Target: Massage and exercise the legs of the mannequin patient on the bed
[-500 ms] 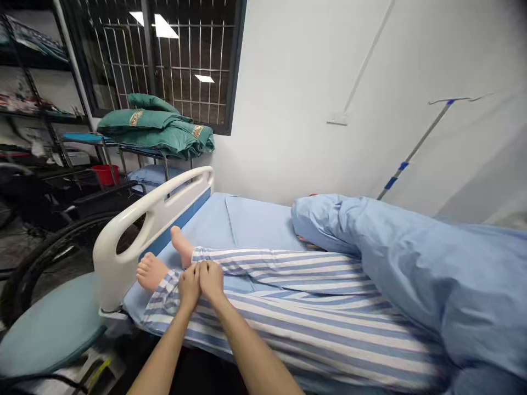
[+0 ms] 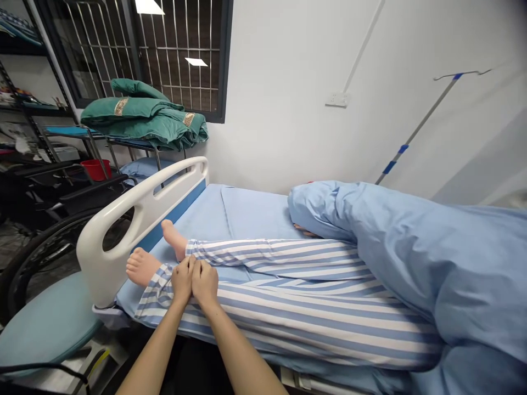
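Observation:
My left hand (image 2: 181, 280) and my right hand (image 2: 205, 280) are side by side and touching, fingers curled and knuckles up. They lie over the near lower leg of a pair of blue-and-white striped trousers (image 2: 313, 304), just above the cuff. What the fingers close on, if anything, is hidden beneath them. Two smooth bare feet, the near foot (image 2: 142, 266) and the far foot (image 2: 173, 240), stick out of the cuffs. The wearer lies on a bed with a light blue sheet (image 2: 255, 214). A bunched blue quilt (image 2: 395, 247) covers the upper legs and beyond.
A cream footboard (image 2: 93, 263) closes the bed's left end. Beside it stand a round teal stool (image 2: 45, 323) and a wheelchair (image 2: 61, 230). Folded green quilts (image 2: 144, 118) lie on a rack under the barred window. An IV pole (image 2: 424, 120) rises behind the blue quilt.
The view has tilted and shifted slightly, so most of the scene sits a little further left and higher. My hands stay together over the near lower leg.

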Demonstrator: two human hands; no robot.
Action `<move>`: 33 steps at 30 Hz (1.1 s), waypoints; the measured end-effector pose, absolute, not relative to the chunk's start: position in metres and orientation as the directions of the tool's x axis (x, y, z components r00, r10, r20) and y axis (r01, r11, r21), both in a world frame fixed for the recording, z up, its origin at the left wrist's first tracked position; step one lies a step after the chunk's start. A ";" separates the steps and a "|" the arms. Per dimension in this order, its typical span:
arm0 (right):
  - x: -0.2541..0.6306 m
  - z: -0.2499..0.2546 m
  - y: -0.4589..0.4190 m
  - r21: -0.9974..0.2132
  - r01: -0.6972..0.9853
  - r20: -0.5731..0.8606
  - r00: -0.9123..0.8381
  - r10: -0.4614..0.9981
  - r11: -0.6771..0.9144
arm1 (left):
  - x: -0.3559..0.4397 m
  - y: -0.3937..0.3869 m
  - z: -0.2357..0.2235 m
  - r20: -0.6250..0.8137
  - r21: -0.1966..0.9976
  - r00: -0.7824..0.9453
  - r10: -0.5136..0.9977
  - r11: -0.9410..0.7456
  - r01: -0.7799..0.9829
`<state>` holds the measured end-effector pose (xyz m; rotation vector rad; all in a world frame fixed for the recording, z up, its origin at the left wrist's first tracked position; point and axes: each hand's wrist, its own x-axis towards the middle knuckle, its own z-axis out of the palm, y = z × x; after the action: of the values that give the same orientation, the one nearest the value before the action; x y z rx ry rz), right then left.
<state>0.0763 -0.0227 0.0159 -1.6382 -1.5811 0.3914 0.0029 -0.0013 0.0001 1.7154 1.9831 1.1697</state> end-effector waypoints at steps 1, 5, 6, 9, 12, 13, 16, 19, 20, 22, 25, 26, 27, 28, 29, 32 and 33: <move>0.076 0.017 -0.022 -0.724 0.681 0.301 0.174 0.938 0.106 | 0.003 -0.001 0.000 0.285 0.714 -0.263 0.922 -0.021 0.700; 0.077 0.018 -0.020 -0.772 0.626 0.297 0.207 0.932 0.107 | 0.002 0.001 0.005 0.252 0.747 -0.204 0.946 -0.056 0.662; 0.077 0.018 -0.019 -0.791 0.600 0.300 0.215 0.929 0.117 | 0.003 0.002 0.008 0.238 0.767 -0.186 0.953 -0.066 0.638; 0.080 0.016 -0.015 -0.850 0.504 0.304 0.230 0.925 0.154 | 0.010 0.003 0.024 0.244 0.851 -0.266 0.933 -0.075 0.519; 0.083 0.013 -0.011 -0.893 0.409 0.301 0.235 0.924 0.186 | 0.021 0.005 0.040 0.276 0.944 -0.469 0.839 -0.144 0.298; 0.084 0.013 -0.010 -0.905 0.378 0.300 0.237 0.924 0.196 | 0.024 0.005 0.043 0.269 0.958 -0.510 0.817 -0.174 0.226; 0.086 0.011 -0.009 -0.925 0.309 0.299 0.243 0.923 0.219 | 0.030 0.004 0.040 0.225 0.974 -0.529 0.818 -0.194 0.114; 0.086 0.009 -0.010 -0.923 0.306 0.312 0.237 0.920 0.234 | 0.029 -0.003 0.019 0.245 0.953 -0.443 0.862 -0.131 0.272; 0.087 0.009 -0.011 -0.918 0.316 0.321 0.235 0.918 0.240 | 0.028 -0.006 0.011 0.269 0.924 -0.404 0.874 -0.116 0.365; 0.087 0.010 -0.013 -0.907 0.341 0.338 0.237 0.911 0.247 | 0.026 -0.009 -0.001 0.320 0.849 -0.333 0.887 -0.112 0.517; 0.086 0.010 -0.015 -0.893 0.377 0.353 0.243 0.904 0.247 | 0.025 -0.009 -0.009 0.348 0.798 -0.306 0.886 -0.108 0.593; 0.086 0.010 -0.014 -0.890 0.385 0.355 0.244 0.903 0.245 | 0.025 -0.008 -0.009 0.347 0.790 -0.301 0.888 -0.104 0.604; 0.085 0.009 -0.014 -0.887 0.393 0.357 0.245 0.902 0.244 | 0.025 -0.007 -0.009 0.345 0.783 -0.295 0.891 -0.099 0.614; 0.085 0.009 -0.013 -0.884 0.400 0.358 0.248 0.901 0.241 | 0.025 -0.006 -0.008 0.342 0.775 -0.294 0.893 -0.091 0.626; 0.086 0.009 -0.013 -0.883 0.407 0.356 0.249 0.901 0.236 | 0.025 -0.006 -0.006 0.338 0.767 -0.293 0.894 -0.081 0.637; 0.091 0.016 -0.012 -0.860 0.471 0.330 0.218 0.919 0.197 | 0.026 -0.007 -0.001 0.322 0.732 -0.286 0.903 -0.046 0.679; 0.094 0.021 -0.012 -0.837 0.515 0.322 0.191 0.927 0.185 | 0.027 -0.008 0.000 0.314 0.715 -0.280 0.907 -0.032 0.698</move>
<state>0.0942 -0.0123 0.0207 -1.4659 -1.4592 0.5194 0.0270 -0.0078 0.0002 1.7085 1.9919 1.2075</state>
